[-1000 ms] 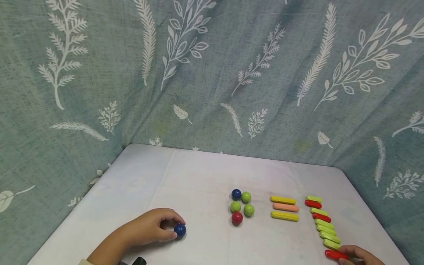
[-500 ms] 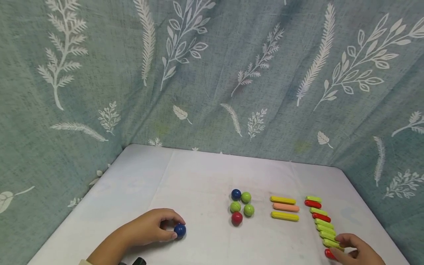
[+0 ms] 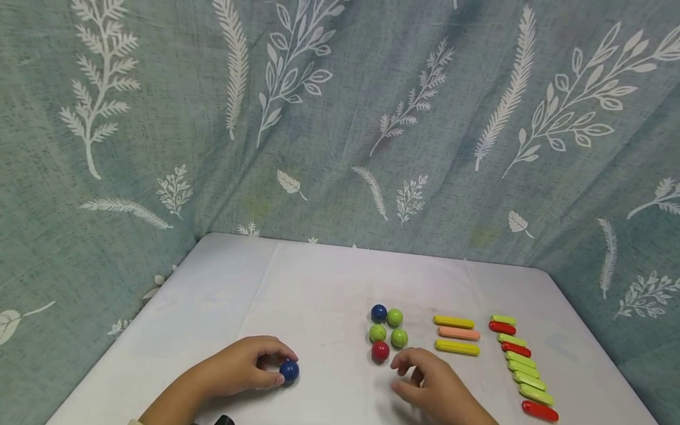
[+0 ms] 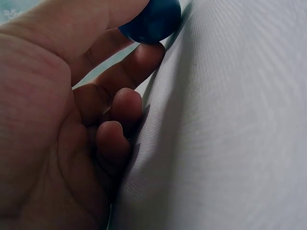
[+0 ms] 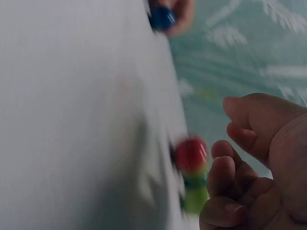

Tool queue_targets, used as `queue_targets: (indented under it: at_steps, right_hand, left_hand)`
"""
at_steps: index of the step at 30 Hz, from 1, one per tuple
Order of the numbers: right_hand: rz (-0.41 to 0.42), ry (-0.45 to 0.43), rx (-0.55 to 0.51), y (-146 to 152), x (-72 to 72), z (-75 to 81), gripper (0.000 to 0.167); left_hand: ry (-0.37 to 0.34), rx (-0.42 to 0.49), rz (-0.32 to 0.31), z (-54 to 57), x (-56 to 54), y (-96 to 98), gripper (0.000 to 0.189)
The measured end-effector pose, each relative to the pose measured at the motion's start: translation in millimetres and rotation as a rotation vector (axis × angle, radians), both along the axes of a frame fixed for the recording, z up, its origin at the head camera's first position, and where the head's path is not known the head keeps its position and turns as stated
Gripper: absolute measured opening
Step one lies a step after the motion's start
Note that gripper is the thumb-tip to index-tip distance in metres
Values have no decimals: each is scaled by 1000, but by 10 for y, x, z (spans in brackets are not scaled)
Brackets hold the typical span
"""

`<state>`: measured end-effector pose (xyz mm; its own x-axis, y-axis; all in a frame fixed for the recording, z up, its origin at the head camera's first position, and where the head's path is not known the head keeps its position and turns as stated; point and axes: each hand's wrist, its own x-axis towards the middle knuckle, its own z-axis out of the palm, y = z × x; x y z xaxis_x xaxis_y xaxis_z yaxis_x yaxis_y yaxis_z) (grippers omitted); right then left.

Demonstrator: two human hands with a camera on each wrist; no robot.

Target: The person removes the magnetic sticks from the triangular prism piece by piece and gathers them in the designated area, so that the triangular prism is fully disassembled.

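Note:
My left hand [image 3: 247,367] pinches a glossy blue ball [image 3: 289,371] between thumb and fingers, on the white tabletop. In the left wrist view the same blue ball [image 4: 158,21] shows at the fingertips. Right of it, my right hand [image 3: 432,382] holds nothing, its fingers loosely bent. A red ball [image 3: 380,352] lies just left of those fingertips, apart from them. Behind it cluster a second blue ball [image 3: 379,313] and several light green balls [image 3: 399,337]. The right wrist view shows the red ball [image 5: 191,152] beyond the fingers, blurred.
Two yellow sticks [image 3: 457,347] and an orange stick [image 3: 459,333] lie in a stack-like row right of the balls. Farther right runs a slanted column of short green sticks [image 3: 531,382] and red sticks [image 3: 540,411]. A patterned green curtain [image 3: 329,147] stands around the white table [image 3: 319,283].
My right hand has let go of the nearest red stick, left the stick column and moved left to beside the red ball. My left hand stays on the blue ball.

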<state>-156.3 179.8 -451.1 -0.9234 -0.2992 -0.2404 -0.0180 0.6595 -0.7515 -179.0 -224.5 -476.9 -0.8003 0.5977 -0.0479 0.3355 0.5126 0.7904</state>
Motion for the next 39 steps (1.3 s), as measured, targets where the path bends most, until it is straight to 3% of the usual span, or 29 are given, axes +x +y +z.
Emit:
queue_targets:
  at_steps: [3,7,11,15,19,24,27,32,39]
  right_hand:
    - [108,-45,-68,-227,-5,-51,22]
    - [165,-61,-121,-432,3,-93,20]
    - [171,-32,-135,-471,22,-88,19]
    - [149,14,-150,-412,36,-47,18]
    - [38,44,-158,-339,31,29,18]
    - [-270,71,-204,-214,-12,95,14]
    - [-421,86,-239,-123,-39,105,13]
    - [-494,108,-294,25,-72,83,17]
    - [-520,91,-338,129,-110,60,21]
  left_hand:
    - [2,-13,7,2,-2,-3,30]
    - [8,-20,10,1,1,0,30]
    - [21,-19,14,13,6,57,28]
    - [47,0,4,37,23,245,28]
    - [77,-13,0,85,43,567,30]
    - [81,-113,76,231,-30,1054,31]
    - [173,-177,109,328,-91,1353,31]
    - [335,-265,121,420,-162,1789,32]
    - [391,-341,141,361,-227,2137,33]
